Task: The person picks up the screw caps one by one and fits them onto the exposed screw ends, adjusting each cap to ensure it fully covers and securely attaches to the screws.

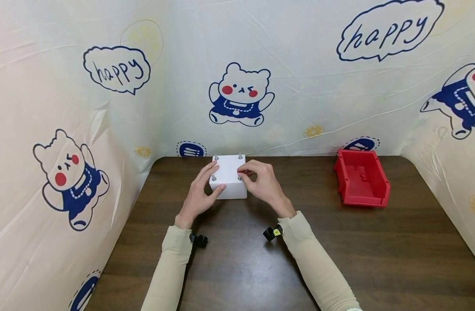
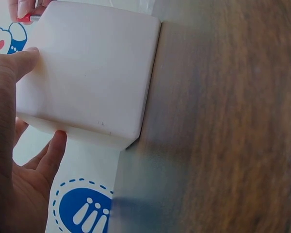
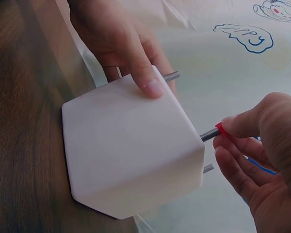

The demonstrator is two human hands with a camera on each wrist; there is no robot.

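Observation:
A white block with a metal threaded bolt standing at each top corner sits at the back of the table. My left hand grips its left side, thumb on the front face and fingers along the far left. With thumb and forefinger, my right hand pinches a small red nut at the tip of the front right bolt. Most of the nut is hidden by the fingertips. In the right wrist view, another bolt sticks out beside the left thumb, bare of any nut.
A red open bin stands at the back right of the brown table, with a few small red pieces inside. A printed cloth hangs directly behind the table and along its left and right sides.

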